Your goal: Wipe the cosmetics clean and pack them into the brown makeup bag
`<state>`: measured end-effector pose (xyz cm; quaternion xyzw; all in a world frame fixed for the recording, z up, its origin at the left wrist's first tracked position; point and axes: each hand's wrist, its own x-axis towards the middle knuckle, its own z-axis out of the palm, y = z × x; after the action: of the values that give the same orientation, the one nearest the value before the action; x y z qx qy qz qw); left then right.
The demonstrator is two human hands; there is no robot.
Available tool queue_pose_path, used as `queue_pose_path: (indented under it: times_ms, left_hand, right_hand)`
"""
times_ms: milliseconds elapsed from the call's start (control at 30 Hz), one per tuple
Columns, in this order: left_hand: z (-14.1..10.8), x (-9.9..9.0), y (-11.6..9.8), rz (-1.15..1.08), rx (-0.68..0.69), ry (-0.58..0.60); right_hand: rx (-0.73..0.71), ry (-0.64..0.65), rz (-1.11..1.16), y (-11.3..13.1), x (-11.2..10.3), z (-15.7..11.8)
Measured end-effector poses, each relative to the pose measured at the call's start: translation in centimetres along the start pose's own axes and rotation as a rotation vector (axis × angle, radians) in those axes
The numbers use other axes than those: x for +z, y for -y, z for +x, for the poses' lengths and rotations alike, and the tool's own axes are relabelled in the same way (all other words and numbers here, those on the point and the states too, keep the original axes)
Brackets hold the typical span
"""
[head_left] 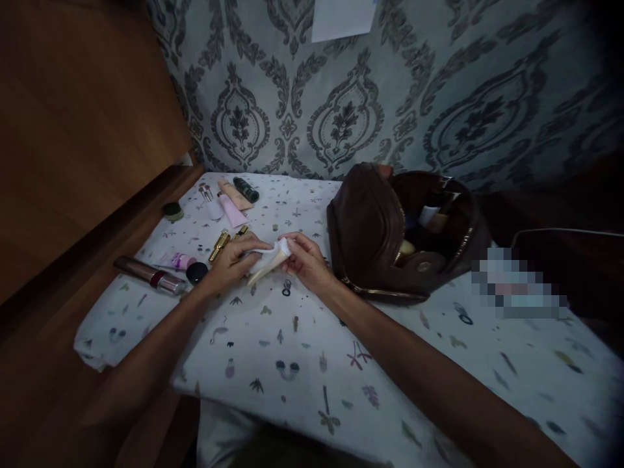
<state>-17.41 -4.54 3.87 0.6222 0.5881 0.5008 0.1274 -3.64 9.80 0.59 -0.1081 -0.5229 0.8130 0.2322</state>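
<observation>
Over the middle of the patterned cloth, both hands meet at a cream-coloured tube with a whitish end. My right hand pinches the tube's whitish end between thumb and fingers. A thin white wipe or tissue lies against the tube, and my left hand is closed on it. The left fingers partly hide where wipe and tube touch. Just beyond my left hand lies a gold lipstick tube. Beside the left wrist are a round black-lidded jar and a pink tube.
An unzipped brown leather bag with cosmetics inside stands right of my hands. At the back left lie a lilac tube, a beige tube and a dark bottle. A brown cylinder rests near the left edge. A wooden panel borders the left.
</observation>
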Motion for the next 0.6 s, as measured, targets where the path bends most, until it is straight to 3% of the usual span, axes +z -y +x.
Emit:
queue_pose_path:
  times_ms: [133, 400, 600]
  left_hand:
    - [-0.1, 0.5, -0.3, 0.109, 0.067, -0.059]
    - [-0.3, 0.1, -1.8, 0.491, 0.224, 0.125]
    - [-0.2, -0.6, -2.3, 0.57, 0.243, 0.155]
  right_hand:
    - [-0.036, -0.012, -0.031, -0.2, 0.0, 0.0]
    - [-0.029, -0.052, -0.033, -0.4, -0.1, 0.1]
    - [-0.04, -0.095, -0.064, -0.2, 0.0, 0.1]
